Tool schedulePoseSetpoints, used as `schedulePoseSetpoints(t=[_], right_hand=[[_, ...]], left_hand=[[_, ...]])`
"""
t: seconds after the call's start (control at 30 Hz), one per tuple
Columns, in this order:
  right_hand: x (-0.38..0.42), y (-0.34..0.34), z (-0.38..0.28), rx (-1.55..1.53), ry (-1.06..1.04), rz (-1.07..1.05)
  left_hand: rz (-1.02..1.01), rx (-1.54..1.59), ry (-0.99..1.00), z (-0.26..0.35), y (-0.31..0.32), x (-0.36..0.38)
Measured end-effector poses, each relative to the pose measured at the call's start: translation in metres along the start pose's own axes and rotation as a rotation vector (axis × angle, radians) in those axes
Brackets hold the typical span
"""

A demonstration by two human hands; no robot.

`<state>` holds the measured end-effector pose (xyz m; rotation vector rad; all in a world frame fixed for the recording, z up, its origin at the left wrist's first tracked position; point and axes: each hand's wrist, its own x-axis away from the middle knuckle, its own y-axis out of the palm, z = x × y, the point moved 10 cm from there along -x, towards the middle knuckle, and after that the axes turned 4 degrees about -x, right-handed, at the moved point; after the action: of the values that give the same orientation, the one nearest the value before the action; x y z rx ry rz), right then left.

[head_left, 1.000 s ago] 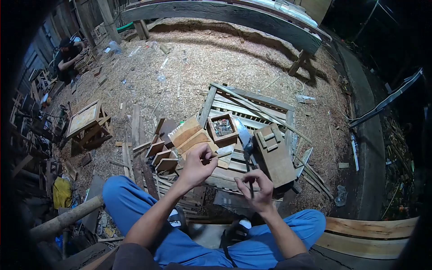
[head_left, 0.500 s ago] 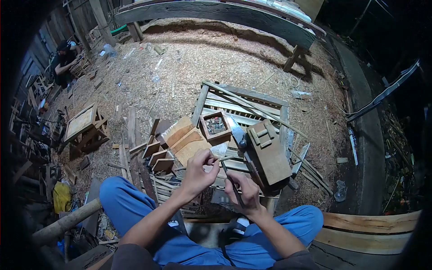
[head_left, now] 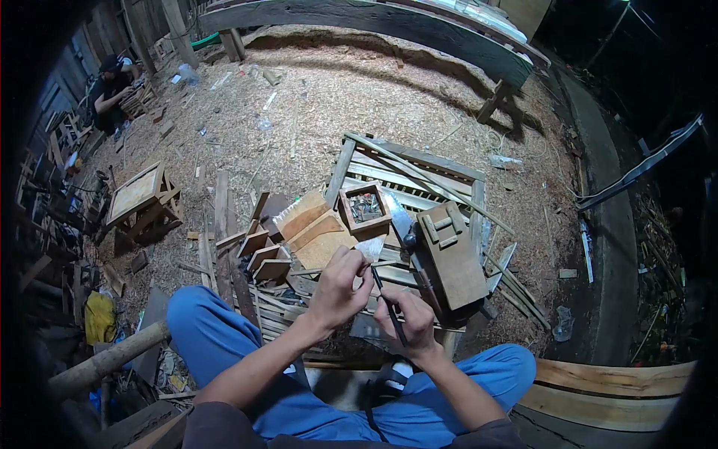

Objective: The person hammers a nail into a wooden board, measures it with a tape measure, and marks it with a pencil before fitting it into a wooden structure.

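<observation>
My left hand (head_left: pixel 341 290) is closed in a pinch, thumb and forefinger together at the tip of a slim dark tool; what it holds, if anything, I cannot make out. My right hand (head_left: pixel 407 318) wraps round that slim dark tool (head_left: pixel 376 281), whose thin end points up and leftward to the left fingertips. Just beyond the hands lies a plywood piece (head_left: pixel 321 251) with brown patches. Behind it, a small square wooden box (head_left: pixel 371 224) holds metal bits. Right of my hands, a board (head_left: pixel 464 280) carries small wooden pieces, with a shiny metal blade (head_left: pixel 398 215) alongside.
These things rest on a slatted wooden frame (head_left: pixel 441 170). Wood offcuts (head_left: pixel 265 262) pile up on the left, near a small wooden stool (head_left: pixel 136 196). A person (head_left: pixel 111 93) crouches at the far left. A heavy beam (head_left: pixel 366 16) crosses the back above shavings-covered ground.
My left hand has turned slightly, its fingers curling closer over the tool's tip. The right hand keeps its grip with little movement. The whole view has shifted a little.
</observation>
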<state>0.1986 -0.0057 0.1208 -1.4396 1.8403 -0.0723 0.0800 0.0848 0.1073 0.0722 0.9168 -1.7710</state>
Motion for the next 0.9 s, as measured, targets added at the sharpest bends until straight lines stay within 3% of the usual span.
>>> schedulePoseSetpoints(t=[0.67,0.9], right_hand=[[-0.002,0.005,-0.012,0.049,-0.090,0.025],[0.004,0.011,-0.004,0.042,-0.021,-0.026]], left_hand=[[0.024,-0.062,0.028,0.011,-0.008,-0.002],[0.097,-0.107,0.061,0.015,-0.021,-0.010]])
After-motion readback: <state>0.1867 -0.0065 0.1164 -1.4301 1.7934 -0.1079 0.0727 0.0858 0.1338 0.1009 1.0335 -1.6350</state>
